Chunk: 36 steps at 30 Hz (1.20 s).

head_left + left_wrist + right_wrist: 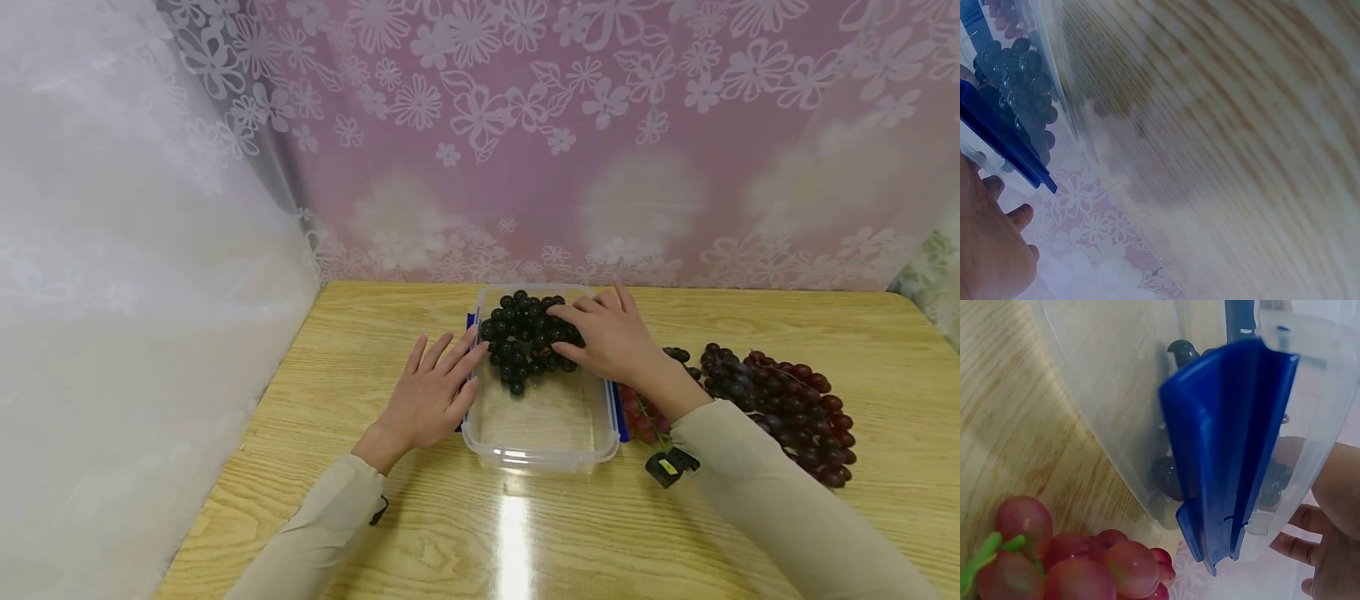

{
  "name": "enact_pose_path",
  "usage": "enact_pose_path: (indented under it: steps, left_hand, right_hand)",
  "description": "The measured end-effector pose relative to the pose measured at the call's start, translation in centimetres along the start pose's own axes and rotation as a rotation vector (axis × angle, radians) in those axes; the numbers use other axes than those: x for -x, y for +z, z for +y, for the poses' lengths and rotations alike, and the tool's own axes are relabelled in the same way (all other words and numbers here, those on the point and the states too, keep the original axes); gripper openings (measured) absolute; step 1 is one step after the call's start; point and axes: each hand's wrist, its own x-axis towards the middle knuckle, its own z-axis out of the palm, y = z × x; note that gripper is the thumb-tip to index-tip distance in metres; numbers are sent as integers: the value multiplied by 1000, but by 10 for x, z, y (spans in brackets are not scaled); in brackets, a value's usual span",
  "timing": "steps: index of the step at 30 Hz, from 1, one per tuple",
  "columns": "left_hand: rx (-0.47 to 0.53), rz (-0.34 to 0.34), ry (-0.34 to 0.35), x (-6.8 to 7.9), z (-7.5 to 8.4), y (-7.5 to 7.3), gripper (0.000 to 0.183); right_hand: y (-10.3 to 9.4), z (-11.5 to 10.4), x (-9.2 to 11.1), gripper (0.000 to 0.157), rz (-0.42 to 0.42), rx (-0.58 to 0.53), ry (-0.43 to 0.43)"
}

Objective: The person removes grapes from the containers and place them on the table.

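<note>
A clear plastic food container [542, 457] with blue side latches stands on the table. A bunch of black grapes [517, 354] lies in its far half. My right hand [611, 337] reaches over the right rim, thumb and index finger around the grapes' right side. My left hand [429, 400] is at the left rim, fingers straight and spread, with the fingertips at the edge by the grapes. In the left wrist view, the blue latch [1007, 137] partly hides the grapes. In the right wrist view, another blue latch [1222, 444] hangs unclipped outside the wall.
Right of the container lie red grapes [637, 417] with a green stem, partly behind my right forearm. Farther right is a heap of dark and red-purple grapes [806, 408]. A pink floral curtain [487, 167] hangs behind the wooden table [427, 533].
</note>
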Motion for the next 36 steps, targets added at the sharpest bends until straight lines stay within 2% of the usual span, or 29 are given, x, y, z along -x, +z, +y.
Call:
enact_pose_path:
  steps: [7, 14, 18, 27, 36]
  left_hand:
    - [-44, -10, 7, -1, 0, -3, 56]
    - [-97, -19, 4, -1, 1, -7, 56]
    - [-98, -17, 7, 0, 2, -9, 56]
    - [-95, -11, 7, -1, 3, -9, 55]
    - [-74, -27, -6, 0, 4, -7, 53]
  right_hand:
    - [-3, -2, -3, 53, -19, -31, 35]
    - [-8, -7, -9, 53, -123, -89, 147]
    - [-9, -10, -11, 54, -154, -100, 191]
    - [-7, -7, -9, 51, -94, -90, 134]
    - [-6, 0, -5, 49, -63, -139, 144]
